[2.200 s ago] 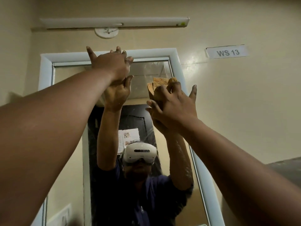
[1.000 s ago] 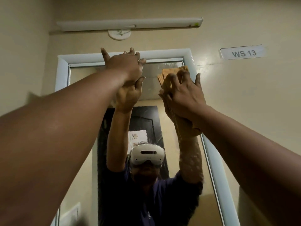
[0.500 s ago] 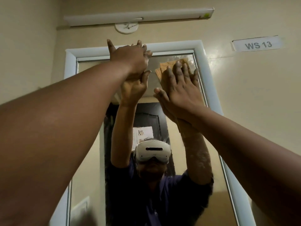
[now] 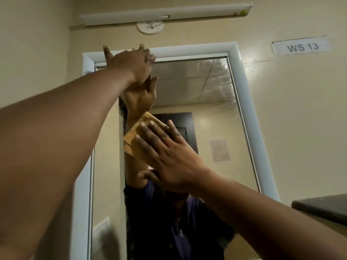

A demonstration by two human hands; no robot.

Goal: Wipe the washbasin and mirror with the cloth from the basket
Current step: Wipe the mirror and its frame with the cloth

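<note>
Upper left of centre, the left hand point(image 4: 131, 62) rests against the top of the mirror point(image 4: 210, 102), fingers loosely bent, grasping nothing. At centre frame, the right hand point(image 4: 169, 156) presses the tan cloth point(image 4: 135, 132) flat on the glass, fingers straight.

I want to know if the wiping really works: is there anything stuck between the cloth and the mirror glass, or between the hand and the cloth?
Nothing visible. The right hand presses flat on the cloth, and the cloth lies against the mirror. The left hand rests higher up, out of the way.
</note>
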